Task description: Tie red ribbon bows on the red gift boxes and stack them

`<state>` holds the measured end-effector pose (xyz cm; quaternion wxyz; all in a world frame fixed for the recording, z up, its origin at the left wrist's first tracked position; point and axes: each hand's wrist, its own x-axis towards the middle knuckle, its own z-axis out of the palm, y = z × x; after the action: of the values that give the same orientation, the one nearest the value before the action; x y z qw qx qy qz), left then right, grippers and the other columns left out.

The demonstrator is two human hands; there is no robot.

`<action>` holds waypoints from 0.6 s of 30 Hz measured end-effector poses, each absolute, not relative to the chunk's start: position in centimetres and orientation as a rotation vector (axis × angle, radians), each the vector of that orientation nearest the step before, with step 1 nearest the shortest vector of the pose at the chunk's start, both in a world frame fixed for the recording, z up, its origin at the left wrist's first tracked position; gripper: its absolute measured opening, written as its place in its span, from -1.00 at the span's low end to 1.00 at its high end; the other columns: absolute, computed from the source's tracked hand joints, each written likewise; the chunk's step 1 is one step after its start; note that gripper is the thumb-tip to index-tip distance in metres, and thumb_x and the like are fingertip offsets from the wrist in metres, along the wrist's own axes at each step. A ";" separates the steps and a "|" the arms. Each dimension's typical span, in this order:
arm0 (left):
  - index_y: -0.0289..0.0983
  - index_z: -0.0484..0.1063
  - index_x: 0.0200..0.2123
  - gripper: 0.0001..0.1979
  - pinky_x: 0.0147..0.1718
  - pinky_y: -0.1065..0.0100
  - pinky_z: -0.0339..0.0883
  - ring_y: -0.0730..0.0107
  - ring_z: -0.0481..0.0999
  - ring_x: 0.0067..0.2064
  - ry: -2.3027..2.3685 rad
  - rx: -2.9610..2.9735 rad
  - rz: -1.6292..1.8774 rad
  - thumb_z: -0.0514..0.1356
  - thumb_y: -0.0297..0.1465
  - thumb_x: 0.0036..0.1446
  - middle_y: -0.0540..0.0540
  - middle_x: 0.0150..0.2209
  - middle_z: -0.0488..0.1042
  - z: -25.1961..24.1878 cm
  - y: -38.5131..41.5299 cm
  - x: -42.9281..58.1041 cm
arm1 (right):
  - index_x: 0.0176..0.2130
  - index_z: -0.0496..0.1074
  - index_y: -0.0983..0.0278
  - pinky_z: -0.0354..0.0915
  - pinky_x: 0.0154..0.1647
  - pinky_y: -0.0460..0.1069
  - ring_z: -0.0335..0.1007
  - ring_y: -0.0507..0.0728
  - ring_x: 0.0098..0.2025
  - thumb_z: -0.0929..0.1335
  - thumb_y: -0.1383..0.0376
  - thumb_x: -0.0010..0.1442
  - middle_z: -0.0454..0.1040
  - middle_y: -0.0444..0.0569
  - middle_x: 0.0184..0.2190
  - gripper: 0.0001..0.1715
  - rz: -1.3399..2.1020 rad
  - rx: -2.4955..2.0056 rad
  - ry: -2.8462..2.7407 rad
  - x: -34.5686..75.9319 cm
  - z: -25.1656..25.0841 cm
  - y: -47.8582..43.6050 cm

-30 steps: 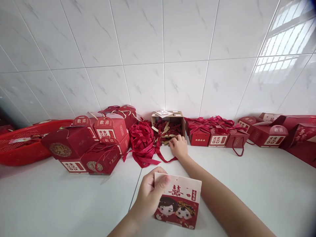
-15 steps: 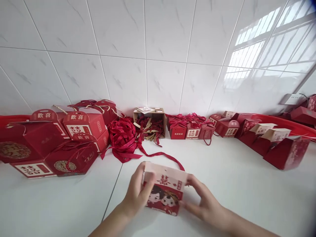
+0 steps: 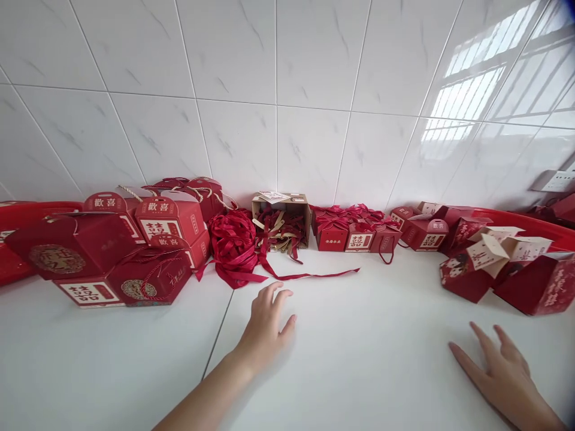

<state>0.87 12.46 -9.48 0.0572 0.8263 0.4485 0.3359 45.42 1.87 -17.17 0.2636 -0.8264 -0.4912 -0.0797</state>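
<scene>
My left hand (image 3: 268, 323) hovers over the middle of the white table, fingers bent and apart, holding nothing. Just beyond its fingertips lies a loose strip of red ribbon (image 3: 309, 276), trailing from a tangled heap of red ribbon (image 3: 234, 248). On the right, my right hand (image 3: 496, 365) is spread with nothing in it. A red and white paper gift box (image 3: 469, 269) with cartoon figures on its side stands tilted beyond that hand, apart from it. Beside this box is another dark red gift box (image 3: 534, 284), its side facing right.
Stacked red gift boxes (image 3: 153, 275) with cords fill the left. A cardboard box (image 3: 306, 224) of short straps stands by the tiled wall (image 3: 314, 149). Right of it are ribboned small boxes (image 3: 332, 237). Red trays (image 3: 534, 230) sit at both sides; a power strip (image 3: 554, 181) is far right.
The gift box that both hands held at the centre now stands among the boxes on the right. My right hand has moved right and let go; my left hand has opened.
</scene>
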 end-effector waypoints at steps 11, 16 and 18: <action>-0.22 0.29 0.08 -0.62 0.06 -0.16 0.07 0.01 0.34 0.09 1.723 2.479 0.798 0.05 -0.44 0.17 -0.23 -0.01 0.47 -10.0 16.1 -1.1 | 0.17 0.29 0.02 0.28 0.14 0.21 0.11 0.29 0.28 0.25 0.10 0.23 0.08 0.02 0.31 -0.48 0.785 -1.374 -2.001 28.5 -11.4 2.7; -0.28 0.39 -0.08 -0.71 -0.12 0.11 0.31 0.14 0.45 -0.12 1.671 2.511 0.810 0.04 -0.54 0.14 -0.18 -0.21 0.51 -9.6 15.7 -1.4 | -0.01 0.41 0.24 0.45 -0.28 0.06 0.52 0.13 -0.31 0.17 0.20 0.29 0.52 0.07 -0.17 -0.62 1.004 -1.351 -1.838 18.3 -7.1 9.7; -0.28 0.41 -0.15 -0.72 -0.19 0.19 0.35 0.17 0.46 -0.15 1.642 2.523 0.822 0.02 -0.59 0.13 -0.18 -0.22 0.50 -9.5 15.5 -1.7 | 0.00 0.40 0.31 0.39 -0.23 0.11 0.48 0.18 -0.26 0.17 0.31 0.27 0.50 0.12 -0.21 -0.62 0.819 -1.453 -1.815 16.1 -6.7 13.4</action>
<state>-1.68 15.50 -9.48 0.0106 0.8085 0.5261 0.2635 16.09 13.42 -6.73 0.3320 -0.5562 -0.6944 0.3133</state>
